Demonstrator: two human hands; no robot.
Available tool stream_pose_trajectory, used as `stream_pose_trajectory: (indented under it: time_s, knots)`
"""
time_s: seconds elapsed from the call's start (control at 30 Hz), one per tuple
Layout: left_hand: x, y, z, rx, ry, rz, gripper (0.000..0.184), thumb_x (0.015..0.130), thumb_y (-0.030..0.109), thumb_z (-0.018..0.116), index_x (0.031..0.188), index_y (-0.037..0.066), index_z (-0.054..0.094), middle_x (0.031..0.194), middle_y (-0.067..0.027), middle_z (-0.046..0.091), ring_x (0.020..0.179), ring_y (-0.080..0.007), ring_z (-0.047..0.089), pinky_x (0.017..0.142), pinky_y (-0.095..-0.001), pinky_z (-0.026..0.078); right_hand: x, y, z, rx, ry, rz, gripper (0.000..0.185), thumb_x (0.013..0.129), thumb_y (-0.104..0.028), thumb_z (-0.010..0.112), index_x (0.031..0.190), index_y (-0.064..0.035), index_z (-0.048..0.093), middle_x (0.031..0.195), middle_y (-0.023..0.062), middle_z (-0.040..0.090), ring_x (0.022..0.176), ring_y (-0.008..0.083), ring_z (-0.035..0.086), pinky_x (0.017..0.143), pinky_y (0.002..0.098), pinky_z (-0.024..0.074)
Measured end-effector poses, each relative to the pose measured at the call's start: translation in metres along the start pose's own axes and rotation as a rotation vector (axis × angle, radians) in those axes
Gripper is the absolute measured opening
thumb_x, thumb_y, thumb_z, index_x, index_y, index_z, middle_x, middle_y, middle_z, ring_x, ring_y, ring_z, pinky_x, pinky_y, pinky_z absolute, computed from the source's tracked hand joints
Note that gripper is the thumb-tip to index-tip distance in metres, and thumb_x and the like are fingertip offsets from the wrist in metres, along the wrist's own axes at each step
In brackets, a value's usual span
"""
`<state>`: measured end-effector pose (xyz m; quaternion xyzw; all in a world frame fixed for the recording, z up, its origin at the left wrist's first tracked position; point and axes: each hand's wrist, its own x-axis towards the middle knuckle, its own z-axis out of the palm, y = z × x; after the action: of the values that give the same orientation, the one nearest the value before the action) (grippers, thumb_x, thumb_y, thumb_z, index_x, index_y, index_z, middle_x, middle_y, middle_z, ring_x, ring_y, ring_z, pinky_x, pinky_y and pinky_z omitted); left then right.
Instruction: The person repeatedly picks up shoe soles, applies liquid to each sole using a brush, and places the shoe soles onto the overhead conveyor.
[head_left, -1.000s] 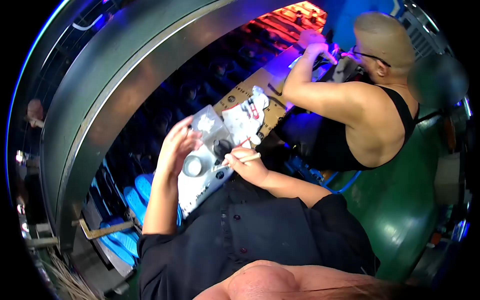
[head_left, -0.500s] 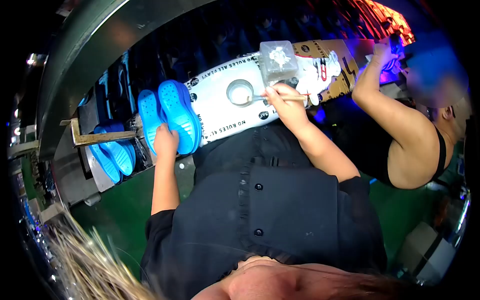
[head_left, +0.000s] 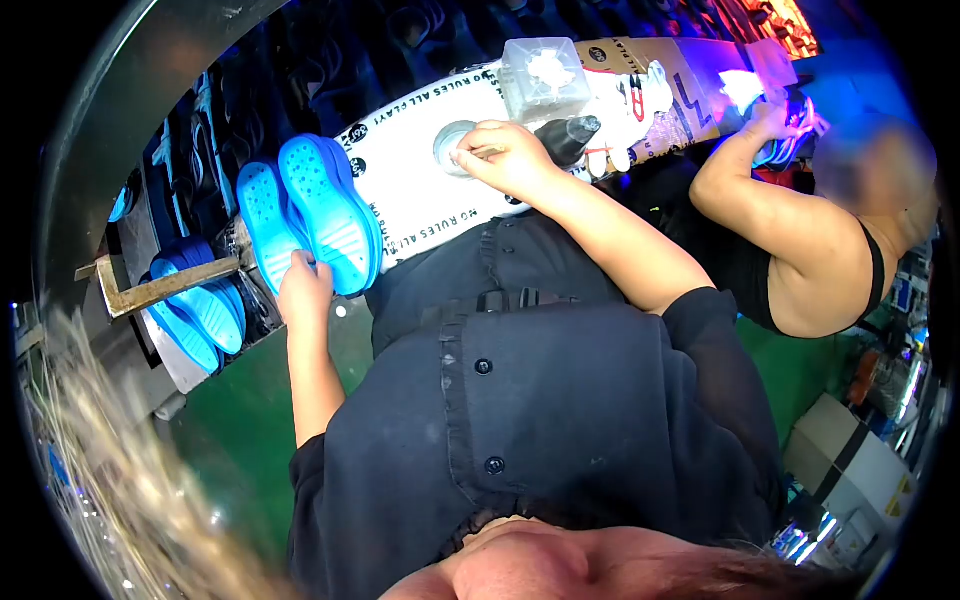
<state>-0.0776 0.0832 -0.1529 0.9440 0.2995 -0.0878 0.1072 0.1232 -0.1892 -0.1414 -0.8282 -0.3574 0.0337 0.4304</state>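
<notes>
My left hand (head_left: pixel 305 287) pinches the near end of a bright blue shoe sole (head_left: pixel 265 215), one of a pair. Beside it on the left part of the white printed sheet lies the other blue sole (head_left: pixel 327 210), which appears stacked on another. My right hand (head_left: pixel 508 162) is closed around a thin brush (head_left: pixel 486 151), mostly covered by the fingers. It is held over a round glass jar (head_left: pixel 450 143) with pale contents, and the brush tip is hidden. Just right of that hand is a dark cone-shaped object (head_left: pixel 568 139).
A clear plastic box (head_left: pixel 545 85) with white material stands behind my right hand. Red-handled snips (head_left: pixel 637 98) lie on white cloth nearby. More blue soles (head_left: pixel 205 305) sit left, past a metal bracket (head_left: pixel 165 288). At right, a co-worker's hands (head_left: pixel 778 122) handle something under blue light.
My right hand has moved left with the brush, from beside the jar to over it. My left hand stays at the blue sole. The whole view has shifted slightly.
</notes>
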Motion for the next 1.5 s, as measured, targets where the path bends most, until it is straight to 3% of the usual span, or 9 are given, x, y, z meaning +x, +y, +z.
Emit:
stream_pose_trajectory:
  time_s: [0.5, 0.6, 0.7, 0.73, 0.8, 0.87, 1.07, 1.3, 1.5]
  knots:
    - [0.004, -0.001, 0.002, 0.012, 0.039, 0.014, 0.028, 0.077, 0.02, 0.054, 0.096, 0.001, 0.046, 0.07, -0.0207, 0.06, 0.068, -0.038, 0.059, 0.062, -0.0447, 0.045, -0.01, -0.004, -0.009, 0.19, 0.11, 0.034, 0.013, 0.077, -0.016, 0.064, 0.074, -0.0035, 0.064, 0.071, 0.0074, 0.059, 0.066, 0.0209, 0.058, 0.059, 0.0287, 0.0447]
    - [-0.003, -0.003, -0.002, -0.212, 0.072, -0.062, 0.029, 0.077, 0.019, 0.054, 0.098, 0.0, 0.046, 0.069, -0.0161, 0.061, 0.065, -0.0314, 0.061, 0.06, -0.0391, 0.047, -0.007, -0.008, -0.013, 0.337, 0.152, 0.095, 0.014, 0.077, -0.016, 0.063, 0.073, -0.0027, 0.064, 0.071, 0.0084, 0.059, 0.066, 0.0205, 0.058, 0.06, 0.0289, 0.0446]
    - [0.002, -0.005, 0.019, -1.055, 0.116, -0.175, 0.034, 0.079, 0.02, 0.056, 0.105, 0.0, 0.046, 0.07, -0.002, 0.057, 0.048, -0.0132, 0.048, 0.046, -0.0267, 0.041, -0.008, -0.012, -0.024, 0.261, 0.167, 0.072, 0.016, 0.079, -0.016, 0.062, 0.074, -0.0011, 0.064, 0.071, 0.0078, 0.059, 0.065, 0.0182, 0.057, 0.061, 0.027, 0.0445]
    - [0.002, -0.007, 0.018, -1.055, 0.117, -0.173, 0.034, 0.079, 0.02, 0.056, 0.105, 0.0, 0.046, 0.07, -0.002, 0.057, 0.048, -0.0132, 0.048, 0.046, -0.0267, 0.041, -0.009, -0.013, -0.026, 0.261, 0.169, 0.071, 0.016, 0.079, -0.016, 0.062, 0.074, -0.0011, 0.064, 0.071, 0.0078, 0.059, 0.065, 0.0182, 0.057, 0.061, 0.027, 0.0445]
    - [-0.001, -0.01, 0.005, -1.713, -0.575, -0.251, 0.032, 0.078, 0.019, 0.057, 0.104, 0.002, 0.049, 0.074, -0.0031, 0.058, 0.048, -0.0109, 0.047, 0.039, -0.0224, 0.035, -0.012, -0.017, -0.029, 0.282, 0.275, 0.07, 0.02, 0.083, -0.018, 0.058, 0.076, -0.0007, 0.065, 0.071, 0.0066, 0.06, 0.064, 0.0156, 0.056, 0.061, 0.0249, 0.0442]
    - [-0.007, 0.013, -0.005, -1.843, -0.447, -0.274, 0.032, 0.078, 0.021, 0.059, 0.104, 0.005, 0.05, 0.085, -0.0042, 0.061, 0.055, -0.0112, 0.055, 0.039, -0.0204, 0.035, -0.016, -0.022, -0.036, 0.435, 0.25, 0.208, 0.022, 0.084, -0.019, 0.055, 0.077, -0.0003, 0.065, 0.071, 0.0062, 0.06, 0.064, 0.0137, 0.055, 0.061, 0.0241, 0.0439]
    - [-0.028, 0.087, -0.04, -1.595, -0.18, 0.142, 0.058, 0.078, 0.01, 0.06, 0.125, -0.001, 0.028, 0.105, -0.0176, 0.053, 0.079, -0.0258, 0.061, 0.059, -0.0321, 0.054, -0.029, -0.048, -0.06, 0.767, 0.198, 0.362, 0.028, 0.088, -0.021, 0.049, 0.084, 0.0021, 0.064, 0.07, 0.0055, 0.059, 0.064, 0.0094, 0.053, 0.06, 0.021, 0.0424]
    - [-0.034, 0.124, -0.044, -1.334, 0.075, 0.24, 0.048, 0.076, 0.002, 0.061, 0.116, -0.004, 0.034, 0.101, -0.0168, 0.054, 0.081, -0.0214, 0.06, 0.065, -0.0295, 0.052, -0.034, -0.086, -0.053, 0.324, 0.206, -0.254, 0.009, 0.079, -0.008, 0.06, 0.075, -0.0006, 0.063, 0.069, 0.0081, 0.061, 0.059, 0.0231, 0.056, 0.054, 0.0315, 0.0428]
    - [-0.039, 0.133, -0.04, -1.295, 0.287, 0.408, 0.037, 0.074, 0.001, 0.062, 0.107, -0.003, 0.046, 0.094, -0.0101, 0.059, 0.08, -0.0169, 0.059, 0.077, -0.0279, 0.045, -0.031, -0.084, -0.045, 0.131, 0.247, -0.484, 0.008, 0.076, -0.009, 0.062, 0.073, -0.002, 0.064, 0.065, 0.0067, 0.06, 0.057, 0.0211, 0.057, 0.051, 0.0313, 0.0419]
